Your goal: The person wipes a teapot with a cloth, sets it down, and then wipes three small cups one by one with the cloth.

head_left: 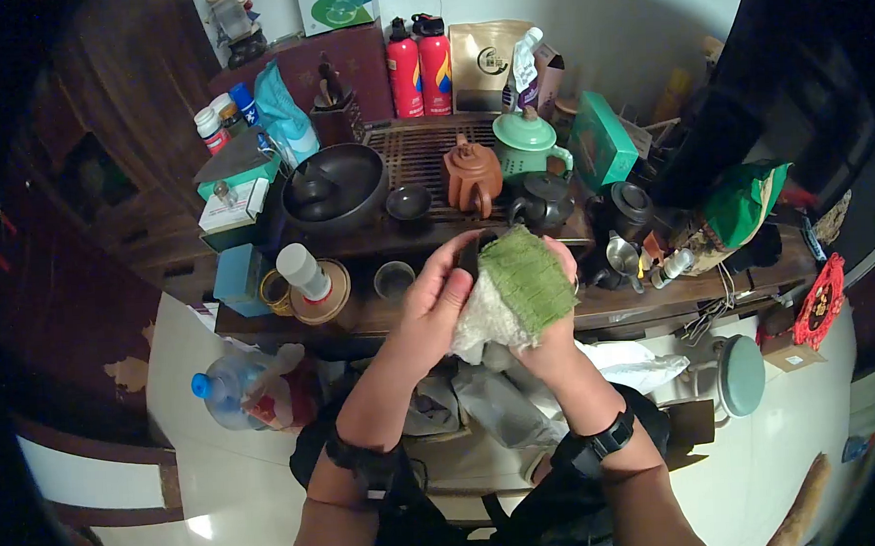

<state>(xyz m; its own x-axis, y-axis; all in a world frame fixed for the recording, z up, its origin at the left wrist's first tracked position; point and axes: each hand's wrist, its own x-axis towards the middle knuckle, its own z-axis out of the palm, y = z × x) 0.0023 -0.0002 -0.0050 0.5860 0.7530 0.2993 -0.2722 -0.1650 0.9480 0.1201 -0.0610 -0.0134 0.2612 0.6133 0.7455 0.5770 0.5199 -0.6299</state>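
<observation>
Both hands meet in front of the tea table's edge. My left hand (431,307) is closed, with its thumb pressed along a small dark object (470,254) whose kind I cannot make out, as most of it is hidden. Over my right hand (555,344) lies a green and white cloth (531,284), its fluffy white part hanging toward my left wrist. The fingers of that hand are wrapped round the cloth and largely covered by it. Just beyond stand a reddish clay teapot (471,177) and a black teapot (543,200).
A large black bowl (364,169), a small dark dish (408,203) and a green lidded pot (527,158) stand on the tea table. Nearer are a glass cup (394,279) and a white cylinder (303,271). A plastic bottle (230,391) stands on the floor at left.
</observation>
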